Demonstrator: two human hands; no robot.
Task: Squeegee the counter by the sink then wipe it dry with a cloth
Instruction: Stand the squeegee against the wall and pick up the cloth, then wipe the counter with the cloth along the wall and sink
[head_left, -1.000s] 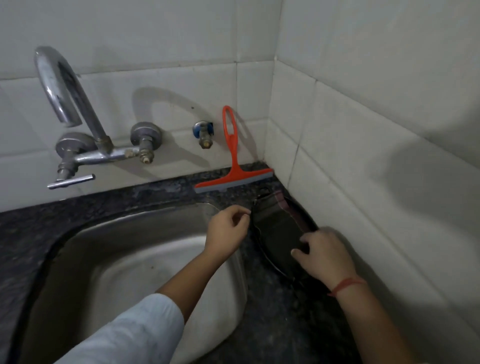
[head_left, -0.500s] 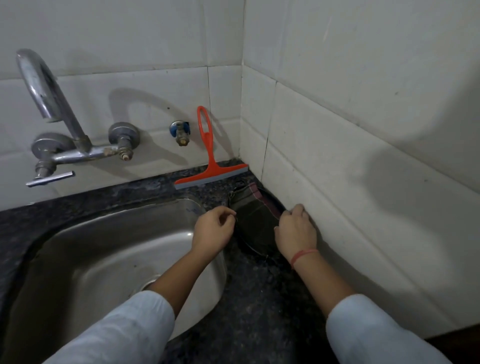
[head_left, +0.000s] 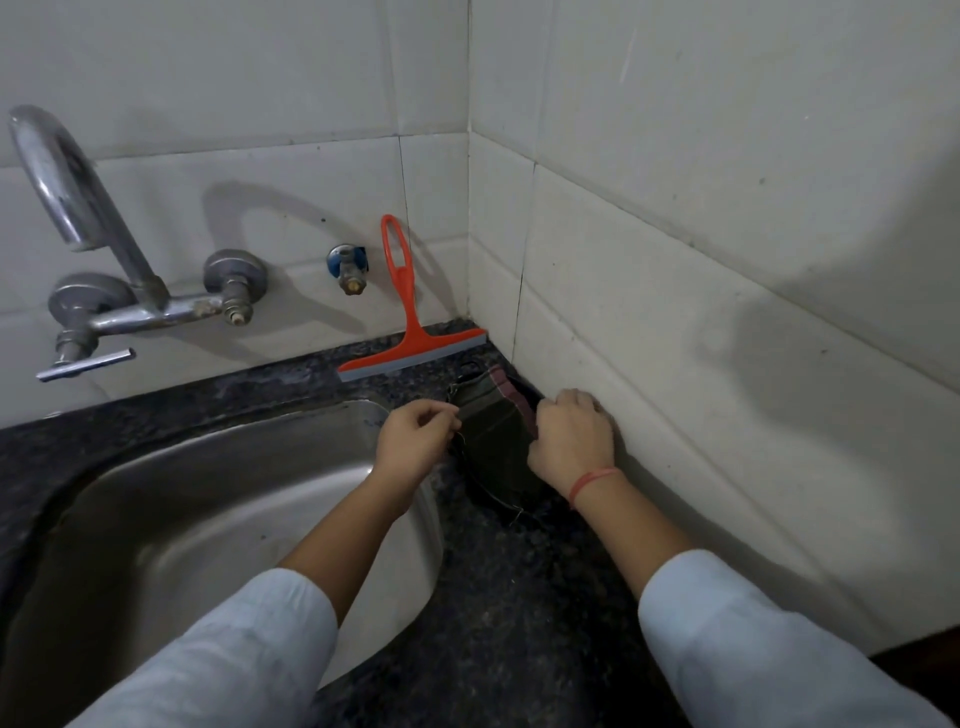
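Note:
A dark cloth (head_left: 493, 441) with a reddish striped edge lies spread on the black speckled counter (head_left: 519, 597) between the sink and the right wall. My left hand (head_left: 413, 441) pinches its left edge. My right hand (head_left: 571, 441), with a red thread at the wrist, grips its right edge near the wall. An orange squeegee (head_left: 410, 343) leans against the back wall tiles, its blade resting on the counter just behind the cloth.
A steel sink (head_left: 208, 519) fills the left half of the view. A chrome tap (head_left: 93, 260) and a small blue-capped valve (head_left: 348, 267) stick out of the back wall. White tiled walls meet in a corner close to the cloth.
My right hand has slid from the cloth's near end up along its right edge toward the corner. My left hand keeps its pinch on the left edge. The squeegee has not moved.

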